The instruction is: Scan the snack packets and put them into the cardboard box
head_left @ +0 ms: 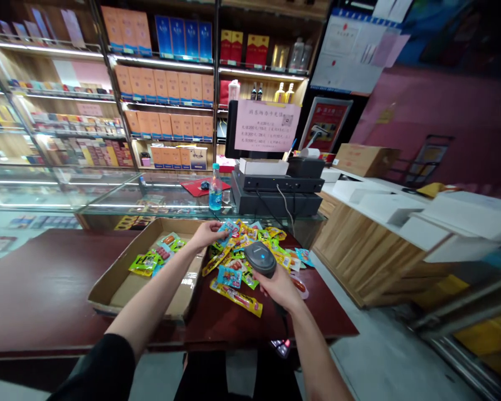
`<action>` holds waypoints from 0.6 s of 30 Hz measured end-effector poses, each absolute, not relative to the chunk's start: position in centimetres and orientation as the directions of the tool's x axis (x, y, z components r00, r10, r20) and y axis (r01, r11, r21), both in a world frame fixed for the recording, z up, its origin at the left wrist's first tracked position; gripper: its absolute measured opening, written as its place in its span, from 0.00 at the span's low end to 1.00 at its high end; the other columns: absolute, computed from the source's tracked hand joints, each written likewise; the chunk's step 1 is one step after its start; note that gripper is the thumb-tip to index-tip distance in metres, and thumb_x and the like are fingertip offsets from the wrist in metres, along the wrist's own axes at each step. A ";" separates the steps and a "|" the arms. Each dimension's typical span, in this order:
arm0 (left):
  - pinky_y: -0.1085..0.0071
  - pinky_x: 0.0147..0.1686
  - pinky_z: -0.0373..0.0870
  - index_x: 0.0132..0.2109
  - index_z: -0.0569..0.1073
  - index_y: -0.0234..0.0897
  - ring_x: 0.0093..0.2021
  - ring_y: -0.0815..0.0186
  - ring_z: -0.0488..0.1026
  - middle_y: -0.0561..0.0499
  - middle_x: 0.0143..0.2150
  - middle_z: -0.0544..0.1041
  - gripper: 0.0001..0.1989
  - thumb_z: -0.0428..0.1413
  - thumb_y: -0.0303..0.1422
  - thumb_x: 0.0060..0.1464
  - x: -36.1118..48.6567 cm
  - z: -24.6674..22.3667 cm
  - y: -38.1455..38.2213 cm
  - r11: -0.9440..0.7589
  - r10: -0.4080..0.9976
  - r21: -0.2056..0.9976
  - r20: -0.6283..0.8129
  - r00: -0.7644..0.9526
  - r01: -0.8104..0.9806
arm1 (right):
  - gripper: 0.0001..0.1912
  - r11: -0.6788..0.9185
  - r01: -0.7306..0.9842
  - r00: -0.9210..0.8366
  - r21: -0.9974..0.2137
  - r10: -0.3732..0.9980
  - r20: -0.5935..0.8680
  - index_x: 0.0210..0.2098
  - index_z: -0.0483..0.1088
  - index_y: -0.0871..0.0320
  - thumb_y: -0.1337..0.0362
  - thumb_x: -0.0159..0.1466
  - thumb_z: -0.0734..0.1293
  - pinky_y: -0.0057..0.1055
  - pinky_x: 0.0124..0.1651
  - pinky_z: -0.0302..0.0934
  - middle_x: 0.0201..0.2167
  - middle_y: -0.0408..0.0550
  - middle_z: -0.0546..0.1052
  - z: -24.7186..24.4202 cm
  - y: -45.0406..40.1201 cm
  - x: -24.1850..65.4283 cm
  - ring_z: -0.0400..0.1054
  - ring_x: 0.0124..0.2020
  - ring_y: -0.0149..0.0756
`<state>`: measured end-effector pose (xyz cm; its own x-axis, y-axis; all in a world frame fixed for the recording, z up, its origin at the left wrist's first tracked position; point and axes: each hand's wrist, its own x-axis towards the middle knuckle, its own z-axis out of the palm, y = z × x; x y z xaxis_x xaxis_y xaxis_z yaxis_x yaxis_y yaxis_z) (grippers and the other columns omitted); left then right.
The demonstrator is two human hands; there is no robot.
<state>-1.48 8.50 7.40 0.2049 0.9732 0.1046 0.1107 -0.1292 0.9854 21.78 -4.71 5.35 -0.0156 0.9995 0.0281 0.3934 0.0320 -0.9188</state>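
My right hand [279, 287] is wrapped round the handle of a dark grey barcode scanner [260, 258], which shows a small blue light. My left hand [209, 234] pinches a blue snack packet [226, 227] at the far left of a heap of packets. The heap holds several yellow, green and blue snack packets [237, 264] lying loose on the dark red table [217, 328]. One long yellow packet [237, 298] lies nearest me. Left of the heap, partly behind my left forearm, stands a shallow cardboard box [117, 289] with several packets [146, 263] inside.
Beyond the table is a glass display counter [108, 207] with a blue-capped bottle [215, 188] on it. A monitor with a pink notice [268, 125] stands above a black cash drawer [278, 201]. A wooden cabinet [359, 250] is at right. Stocked shelves [162, 106] line the back.
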 end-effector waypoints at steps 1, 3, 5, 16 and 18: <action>0.72 0.32 0.69 0.38 0.77 0.33 0.29 0.67 0.75 0.50 0.30 0.80 0.23 0.69 0.42 0.36 -3.2 8.3 8.3 -0.169 0.970 0.974 0.138 0.200 0.151 | 0.12 0.033 0.388 -0.030 -0.921 0.999 0.023 0.31 0.69 0.57 0.54 0.57 0.68 0.26 0.16 0.55 0.13 0.41 0.69 5.4 -4.5 21.5 0.62 0.13 0.31; 0.73 0.32 0.69 0.39 0.77 0.33 0.30 0.66 0.75 0.50 0.31 0.80 0.23 0.67 0.44 0.39 -7.0 9.7 7.8 -0.246 0.964 0.936 0.211 0.160 0.253 | 0.13 0.032 0.370 -0.062 -0.928 0.998 0.010 0.32 0.69 0.57 0.54 0.57 0.69 0.25 0.16 0.55 0.13 0.40 0.69 5.3 -4.2 20.9 0.62 0.13 0.31; 0.73 0.32 0.68 0.39 0.78 0.33 0.30 0.65 0.75 0.49 0.31 0.80 0.24 0.67 0.46 0.37 -10.5 10.4 7.1 -0.240 0.970 0.909 0.241 0.041 0.342 | 0.12 0.030 0.353 -0.083 -0.935 0.997 0.001 0.33 0.68 0.56 0.54 0.57 0.69 0.25 0.16 0.54 0.13 0.38 0.68 5.2 -3.9 20.3 0.62 0.12 0.31; 0.72 0.34 0.68 0.39 0.78 0.34 0.32 0.64 0.75 0.48 0.33 0.80 0.23 0.65 0.48 0.40 -7.9 8.4 7.5 -0.280 0.960 0.854 0.255 0.118 0.439 | 0.13 0.076 0.364 -0.046 -0.928 0.997 0.063 0.35 0.72 0.57 0.54 0.56 0.69 0.27 0.17 0.57 0.13 0.40 0.70 6.1 -4.6 21.8 0.64 0.13 0.33; 0.72 0.34 0.68 0.39 0.78 0.34 0.32 0.65 0.75 0.48 0.33 0.80 0.22 0.64 0.47 0.41 -4.3 7.5 8.4 -0.316 0.945 0.845 0.238 0.225 0.431 | 0.14 0.069 0.383 0.011 -0.921 0.997 0.079 0.36 0.73 0.58 0.54 0.56 0.69 0.27 0.19 0.59 0.13 0.41 0.71 6.5 -5.0 23.4 0.65 0.14 0.34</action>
